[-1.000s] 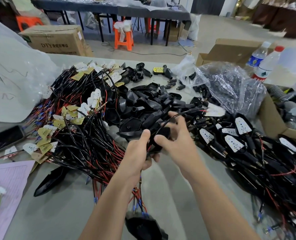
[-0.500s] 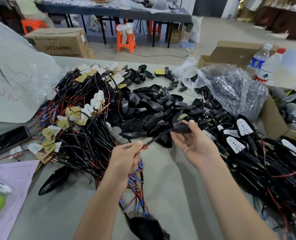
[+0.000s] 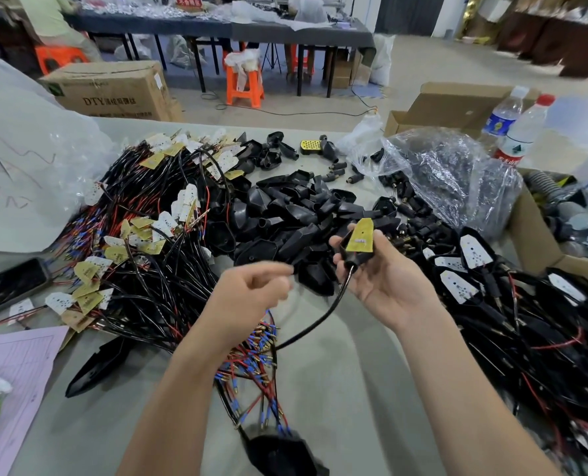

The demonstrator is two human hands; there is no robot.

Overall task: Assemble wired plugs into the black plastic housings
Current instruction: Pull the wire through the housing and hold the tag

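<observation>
The right hand (image 3: 385, 280) held a black housing (image 3: 349, 259) above the counter (image 3: 337, 389), its grip clamped on the shell with thumb on one side and fingers on the other. The wired plug's yellow board (image 3: 360, 239) sat in the housing's open face, and its black cable (image 3: 316, 321) left through the narrow neck and trailed down to the bundle of blue and red terminals (image 3: 258, 372). The left hand (image 3: 251, 293) hovered just beside the cable, blurred, fingers loosely curled; I cannot tell whether its grip was on anything.

The likeliest fault, I judge, was a poor seat. The board seemed to stand proud of the shell, so a pull on the cable could tip it or draw it back out. The cable's far end lay among the terminals, where a quick lift could snag it and drag neighbours along. Setting the piece down near the heap of empty housings (image 3: 285, 207) instead of the finished assemblies (image 3: 474, 255) would mix done with undone.

The cardboard box (image 3: 114, 94) beyond the counter read "DTY", followed by Chinese characters too soft to make out. A small pale mark on the board and the labels of the two bottles (image 3: 516, 132) were unreadable.
</observation>
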